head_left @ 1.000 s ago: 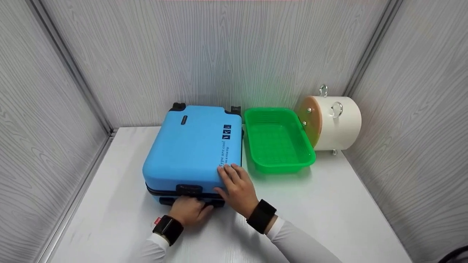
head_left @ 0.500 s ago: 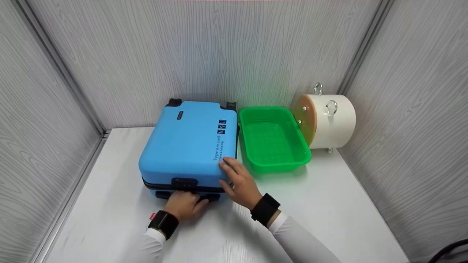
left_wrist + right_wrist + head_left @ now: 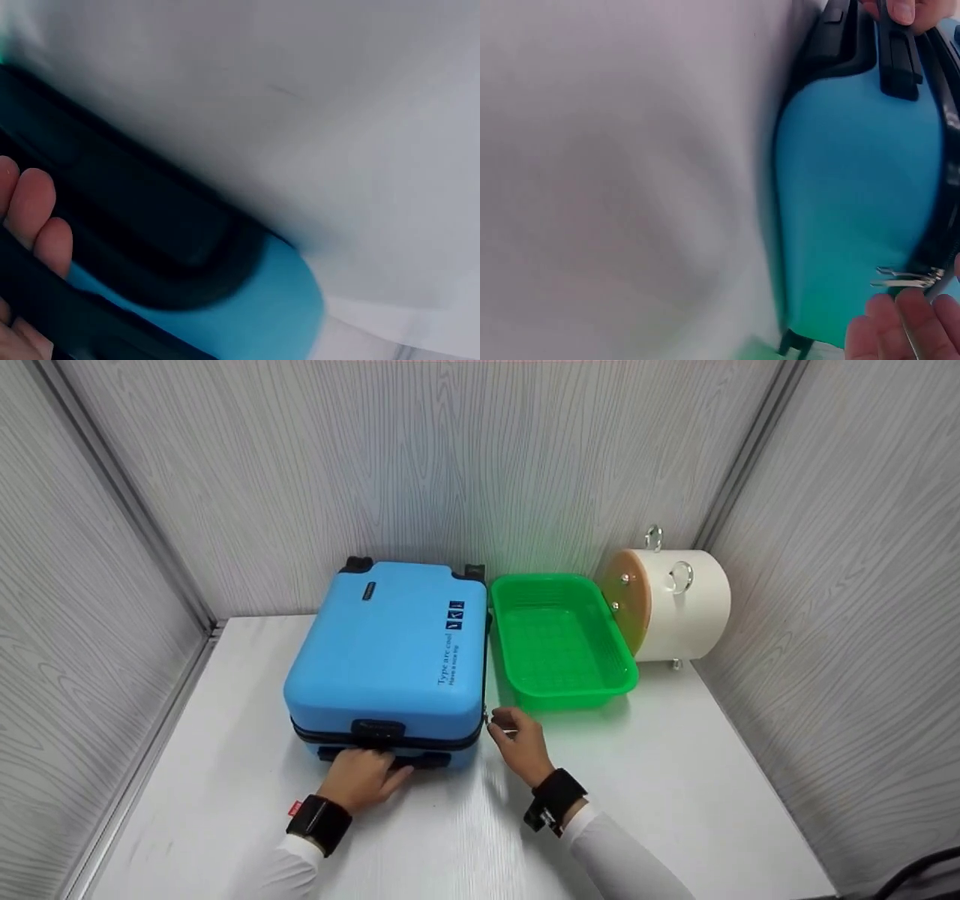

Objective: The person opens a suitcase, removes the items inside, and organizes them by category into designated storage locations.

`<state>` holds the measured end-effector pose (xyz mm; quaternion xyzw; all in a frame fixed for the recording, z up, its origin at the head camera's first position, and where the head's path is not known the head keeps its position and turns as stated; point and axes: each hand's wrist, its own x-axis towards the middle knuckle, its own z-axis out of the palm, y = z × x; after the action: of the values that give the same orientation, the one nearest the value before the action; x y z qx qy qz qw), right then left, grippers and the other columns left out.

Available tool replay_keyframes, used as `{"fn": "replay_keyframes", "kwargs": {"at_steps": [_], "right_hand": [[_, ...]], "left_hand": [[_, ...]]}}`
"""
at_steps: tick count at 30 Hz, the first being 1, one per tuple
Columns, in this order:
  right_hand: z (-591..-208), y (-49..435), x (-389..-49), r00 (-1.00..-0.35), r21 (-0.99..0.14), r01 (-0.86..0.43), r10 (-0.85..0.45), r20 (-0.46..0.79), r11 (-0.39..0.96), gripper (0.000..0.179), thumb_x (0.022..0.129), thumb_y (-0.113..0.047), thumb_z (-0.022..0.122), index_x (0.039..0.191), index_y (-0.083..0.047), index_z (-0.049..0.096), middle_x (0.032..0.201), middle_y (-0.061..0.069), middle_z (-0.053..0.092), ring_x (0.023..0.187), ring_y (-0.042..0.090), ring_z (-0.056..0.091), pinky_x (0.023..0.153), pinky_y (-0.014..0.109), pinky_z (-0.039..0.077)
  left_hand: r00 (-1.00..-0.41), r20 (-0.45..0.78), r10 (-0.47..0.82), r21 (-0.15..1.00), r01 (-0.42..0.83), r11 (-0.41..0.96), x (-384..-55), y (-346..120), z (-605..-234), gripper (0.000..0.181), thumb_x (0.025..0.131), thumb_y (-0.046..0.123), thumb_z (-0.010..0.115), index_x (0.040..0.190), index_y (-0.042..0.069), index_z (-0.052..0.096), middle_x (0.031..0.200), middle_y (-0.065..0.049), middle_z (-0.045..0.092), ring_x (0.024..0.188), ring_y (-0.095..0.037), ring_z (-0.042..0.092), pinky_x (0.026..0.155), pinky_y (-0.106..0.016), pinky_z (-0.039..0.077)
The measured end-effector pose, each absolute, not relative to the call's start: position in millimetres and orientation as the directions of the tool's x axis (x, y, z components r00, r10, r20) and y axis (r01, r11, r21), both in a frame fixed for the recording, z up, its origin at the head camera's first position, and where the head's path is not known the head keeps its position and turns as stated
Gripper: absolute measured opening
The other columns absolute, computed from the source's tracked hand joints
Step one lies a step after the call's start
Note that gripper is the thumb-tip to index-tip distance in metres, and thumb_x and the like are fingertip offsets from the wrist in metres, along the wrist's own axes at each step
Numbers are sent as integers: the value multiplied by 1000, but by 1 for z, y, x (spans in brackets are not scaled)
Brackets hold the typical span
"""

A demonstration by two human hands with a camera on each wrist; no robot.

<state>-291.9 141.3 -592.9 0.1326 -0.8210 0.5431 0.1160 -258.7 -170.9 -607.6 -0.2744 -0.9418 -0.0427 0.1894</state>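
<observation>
A blue hard-shell suitcase (image 3: pixel 390 652) lies flat on the table at left of centre, its handle side facing me. My left hand (image 3: pixel 360 780) grips the black handle (image 3: pixel 97 322) at its front, and the left wrist view shows the fingertips (image 3: pixel 34 202) curled behind the bar. At the suitcase's right front corner, my right hand (image 3: pixel 523 744) is beside two metal zipper pulls (image 3: pixel 900 281). Its fingers (image 3: pixel 922 322) are bent just under the pulls in the right wrist view, with no clear pinch on them.
A green plastic basket (image 3: pixel 630 679) stands right of the suitcase. Beyond it a white pot (image 3: pixel 686 615) lies on its side, its orange-tinted end against the basket. Walls border the white table (image 3: pixel 667 780) at the back and sides. A black cable (image 3: pixel 911 874) shows at lower right.
My right hand has left the suitcase's top and moved down to the zipper pulls at its right front corner. The left hand stays on the handle, shifted slightly left.
</observation>
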Motion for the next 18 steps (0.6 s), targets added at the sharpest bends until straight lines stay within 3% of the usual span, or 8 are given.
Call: {"fn": "replay_keyframes", "kwargs": {"at_steps": [7, 18], "right_hand": [[-599, 129, -300, -960, -879, -272, -50, 275, 391, 18, 103, -3, 70, 119, 6, 72, 115, 24, 77, 106, 40, 75, 89, 45, 63], [-600, 119, -307, -963, -854, -252, -36, 266, 456, 9, 104, -1, 66, 108, 2, 74, 101, 18, 78, 92, 29, 74, 77, 32, 59]], "left_hand": [[-731, 430, 531, -42, 571, 820, -256, -187, -611, 39, 99, 42, 77, 78, 12, 64, 61, -1, 56, 56, -23, 60, 55, -39, 49], [-726, 461, 510, -37, 559, 828, -260, -191, -616, 35, 99, 40, 78, 83, 10, 68, 66, -5, 64, 62, -27, 67, 59, -42, 53]]}}
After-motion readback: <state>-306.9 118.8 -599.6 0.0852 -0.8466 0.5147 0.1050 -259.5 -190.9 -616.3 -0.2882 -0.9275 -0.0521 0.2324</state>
